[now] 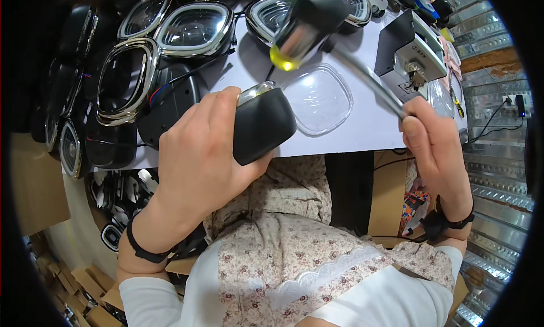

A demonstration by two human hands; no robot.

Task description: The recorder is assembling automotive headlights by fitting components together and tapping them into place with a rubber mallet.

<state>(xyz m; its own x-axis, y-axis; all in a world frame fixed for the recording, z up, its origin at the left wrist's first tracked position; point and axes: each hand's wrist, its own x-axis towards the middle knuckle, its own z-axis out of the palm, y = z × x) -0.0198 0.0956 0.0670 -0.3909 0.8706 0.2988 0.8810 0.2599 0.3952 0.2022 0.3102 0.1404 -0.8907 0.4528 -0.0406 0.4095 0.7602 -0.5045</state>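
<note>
My left hand (198,146) is wrapped round a black lamp housing (265,123), tilted above the table's front edge. Part of a clear lens (258,92) shows at the housing's upper end. With fingers closed round its grey shaft, my right hand (432,135) holds a mallet (317,18) raised over the table. The mallet has a black head and a yellow, see-through face that points down toward the housing, apart from it. Behind the housing, a loose clear lens cover (323,100) with rounded corners lies flat on the white tabletop (362,129).
Several chrome-rimmed lamps (195,30) fill the back and left of the table. An empty chrome ring (126,83) leans among black housings (170,97) with wires. At right stands a grey-and-black boxy device (411,52), with a screwdriver (457,103) beside it. Cardboard boxes (90,284) sit below left.
</note>
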